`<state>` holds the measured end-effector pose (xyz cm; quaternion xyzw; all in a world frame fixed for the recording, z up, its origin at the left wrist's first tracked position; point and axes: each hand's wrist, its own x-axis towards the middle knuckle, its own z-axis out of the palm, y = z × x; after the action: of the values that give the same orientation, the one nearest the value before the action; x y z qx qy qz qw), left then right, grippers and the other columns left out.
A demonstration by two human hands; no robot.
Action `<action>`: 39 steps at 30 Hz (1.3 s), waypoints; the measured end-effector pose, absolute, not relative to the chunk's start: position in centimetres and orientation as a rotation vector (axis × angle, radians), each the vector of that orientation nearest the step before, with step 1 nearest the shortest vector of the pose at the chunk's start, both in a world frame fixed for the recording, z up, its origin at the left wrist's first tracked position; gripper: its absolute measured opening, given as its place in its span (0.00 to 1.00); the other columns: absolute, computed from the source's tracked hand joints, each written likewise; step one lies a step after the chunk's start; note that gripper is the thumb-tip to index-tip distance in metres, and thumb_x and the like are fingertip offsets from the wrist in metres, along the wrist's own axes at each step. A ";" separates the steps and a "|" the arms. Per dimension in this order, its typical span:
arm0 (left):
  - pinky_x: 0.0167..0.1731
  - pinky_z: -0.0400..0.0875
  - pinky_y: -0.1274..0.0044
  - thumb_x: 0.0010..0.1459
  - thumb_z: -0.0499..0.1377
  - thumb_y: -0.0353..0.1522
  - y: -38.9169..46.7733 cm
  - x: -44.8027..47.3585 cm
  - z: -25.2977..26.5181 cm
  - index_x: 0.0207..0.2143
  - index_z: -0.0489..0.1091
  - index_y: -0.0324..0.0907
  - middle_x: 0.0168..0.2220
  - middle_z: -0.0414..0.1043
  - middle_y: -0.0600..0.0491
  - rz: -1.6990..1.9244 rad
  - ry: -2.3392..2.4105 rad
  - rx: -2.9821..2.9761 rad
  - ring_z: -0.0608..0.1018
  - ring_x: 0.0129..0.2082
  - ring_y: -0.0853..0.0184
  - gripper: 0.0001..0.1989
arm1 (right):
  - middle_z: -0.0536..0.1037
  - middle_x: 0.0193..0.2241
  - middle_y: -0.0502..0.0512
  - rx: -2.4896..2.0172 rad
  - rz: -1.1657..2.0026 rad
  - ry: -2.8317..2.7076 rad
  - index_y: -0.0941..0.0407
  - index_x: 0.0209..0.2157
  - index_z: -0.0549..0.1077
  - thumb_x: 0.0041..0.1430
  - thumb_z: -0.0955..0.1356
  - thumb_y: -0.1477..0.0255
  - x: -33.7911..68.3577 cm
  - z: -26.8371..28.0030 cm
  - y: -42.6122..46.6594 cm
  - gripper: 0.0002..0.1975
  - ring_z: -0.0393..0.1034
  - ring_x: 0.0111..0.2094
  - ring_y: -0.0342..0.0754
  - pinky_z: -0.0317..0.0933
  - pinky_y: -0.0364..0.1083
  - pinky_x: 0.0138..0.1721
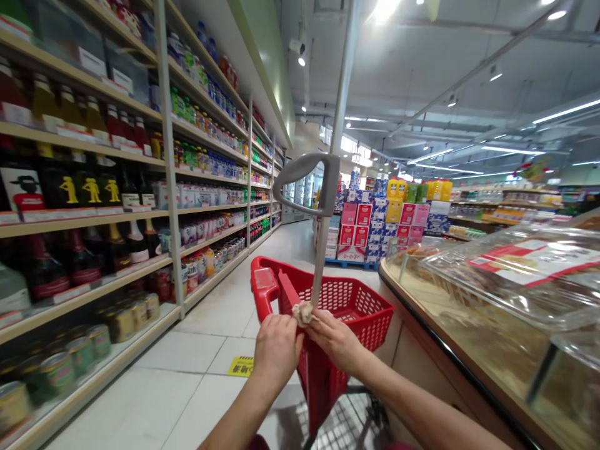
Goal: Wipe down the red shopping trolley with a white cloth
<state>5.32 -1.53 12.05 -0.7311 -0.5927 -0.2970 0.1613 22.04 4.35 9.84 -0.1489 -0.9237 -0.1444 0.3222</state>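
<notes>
Left grip (277, 345) and right grip (338, 340) both pinch a crumpled beige cloth-like wad (304, 314) between them, slim grey metal pole (322, 250) rising just beyond, red perforated plastic basket (375, 325) ahead, the wad gathered, it seems, but whether the handling's nearly finished I can't tell!

Red cart (319, 381), yellow sticker (240, 366) on tiled floor (180, 381).

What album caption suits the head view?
Left hand and right hand meet at a pale crumpled wad by a red shopping cart.
</notes>
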 end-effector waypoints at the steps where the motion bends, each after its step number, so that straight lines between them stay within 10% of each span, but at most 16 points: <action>1: 0.40 0.63 0.70 0.52 0.51 0.31 -1.6 5.1 12.2 0.31 0.68 0.42 0.32 0.72 0.51 -0.898 -1.677 -2.118 0.72 0.34 0.64 0.07 | 0.65 0.51 0.54 -0.397 -0.346 -2.427 0.55 0.55 0.57 0.60 0.56 0.78 22.6 9.3 3.9 0.20 0.48 0.57 0.45 0.52 0.48 0.56; 7: 0.50 0.56 0.61 0.58 0.44 0.36 -0.5 3.2 11.7 0.38 0.68 0.43 0.49 0.66 0.51 -1.067 -1.677 -2.197 0.63 0.53 0.61 0.15 | 0.63 0.53 0.57 -0.621 -0.040 -2.090 0.55 0.51 0.63 0.55 0.57 0.82 22.2 9.2 -0.1 0.22 0.50 0.57 0.48 0.52 0.52 0.55; 22: 0.53 0.50 0.58 0.58 0.42 0.36 1.0 5.2 12.1 0.49 0.62 0.39 0.54 0.60 0.46 -0.886 -1.817 -2.021 0.59 0.56 0.59 0.21 | 0.75 0.39 0.54 -0.974 0.246 -1.965 0.55 0.35 0.74 0.36 0.56 0.87 28.9 13.4 -2.4 0.27 0.67 0.44 0.47 0.59 0.48 0.48; 32: 0.53 0.53 0.61 0.57 0.45 0.34 0.4 7.6 11.4 0.45 0.66 0.40 0.50 0.66 0.47 -0.969 -1.594 -2.181 0.64 0.53 0.61 0.17 | 0.70 0.45 0.60 -1.051 0.113 -1.868 0.60 0.44 0.70 0.50 0.57 0.83 25.7 13.2 -1.7 0.21 0.60 0.50 0.49 0.51 0.49 0.53; 39: 0.50 0.59 0.65 0.54 0.49 0.32 1.1 13.6 13.4 0.53 0.55 0.42 0.52 0.62 0.47 -1.217 -1.251 -2.510 0.64 0.53 0.63 0.22 | 0.61 0.54 0.59 -0.964 0.619 -1.592 0.57 0.57 0.52 0.59 0.52 0.59 26.2 15.4 0.4 0.27 0.53 0.55 0.47 0.49 0.50 0.53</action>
<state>13.61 1.08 13.35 -0.8203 -0.4087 -0.3978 0.0423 26.23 0.43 15.35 -0.4084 -0.6743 0.2622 0.5566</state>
